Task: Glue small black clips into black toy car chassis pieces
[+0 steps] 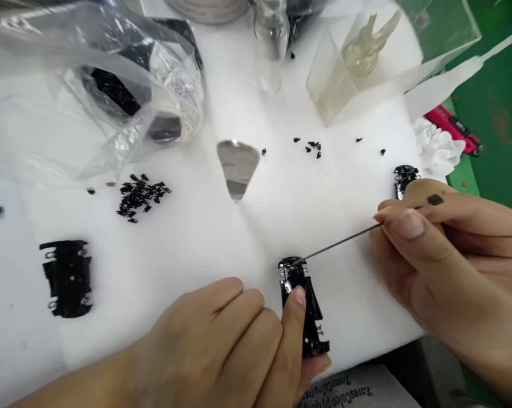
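Observation:
My left hand (243, 334) is closed around a small black plastic part (303, 306), pinning it to the white foam sheet (205, 243) with a fingertip on top and the thumb at its near end. My right hand (443, 255) pinches a thin metal needle tool (341, 241) whose tip touches the far end of that part. A tiny dark piece (435, 199) sits on a right finger.
A pile of several tiny black bits (140, 195) lies left of centre, more bits (313, 147) further back. Another black part (68, 277) lies at left, one more (404, 177) at right. A crumpled clear bag (111, 85), a metal scoop (238, 164) and clear boxes (358, 62) stand behind.

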A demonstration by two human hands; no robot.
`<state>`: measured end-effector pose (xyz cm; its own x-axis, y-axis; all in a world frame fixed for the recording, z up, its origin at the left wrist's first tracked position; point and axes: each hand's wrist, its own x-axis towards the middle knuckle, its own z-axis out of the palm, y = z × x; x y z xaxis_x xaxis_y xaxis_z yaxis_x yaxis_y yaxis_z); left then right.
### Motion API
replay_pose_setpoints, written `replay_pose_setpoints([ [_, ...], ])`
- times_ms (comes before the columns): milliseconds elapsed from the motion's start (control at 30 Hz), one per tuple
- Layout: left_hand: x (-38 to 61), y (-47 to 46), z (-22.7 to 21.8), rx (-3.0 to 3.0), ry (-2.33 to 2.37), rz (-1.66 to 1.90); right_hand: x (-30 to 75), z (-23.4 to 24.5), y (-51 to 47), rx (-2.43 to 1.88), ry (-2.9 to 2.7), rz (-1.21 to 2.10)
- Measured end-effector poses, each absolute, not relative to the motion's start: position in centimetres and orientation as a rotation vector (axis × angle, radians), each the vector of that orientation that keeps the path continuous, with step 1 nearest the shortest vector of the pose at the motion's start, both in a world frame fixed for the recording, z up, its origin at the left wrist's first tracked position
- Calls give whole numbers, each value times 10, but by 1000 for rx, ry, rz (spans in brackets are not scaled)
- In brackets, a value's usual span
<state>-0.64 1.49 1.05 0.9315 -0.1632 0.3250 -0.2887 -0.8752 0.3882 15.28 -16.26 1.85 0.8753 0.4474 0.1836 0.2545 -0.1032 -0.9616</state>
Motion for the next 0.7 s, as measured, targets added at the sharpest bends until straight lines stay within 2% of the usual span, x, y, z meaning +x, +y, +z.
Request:
replay_pose_setpoints([
  [333,-19,18,11,2724,-327,458,153,25,-164,-1945,-573,276],
  [700,-12,19,9,2653,-358,257,154,24,-161,-2020,-638,198],
])
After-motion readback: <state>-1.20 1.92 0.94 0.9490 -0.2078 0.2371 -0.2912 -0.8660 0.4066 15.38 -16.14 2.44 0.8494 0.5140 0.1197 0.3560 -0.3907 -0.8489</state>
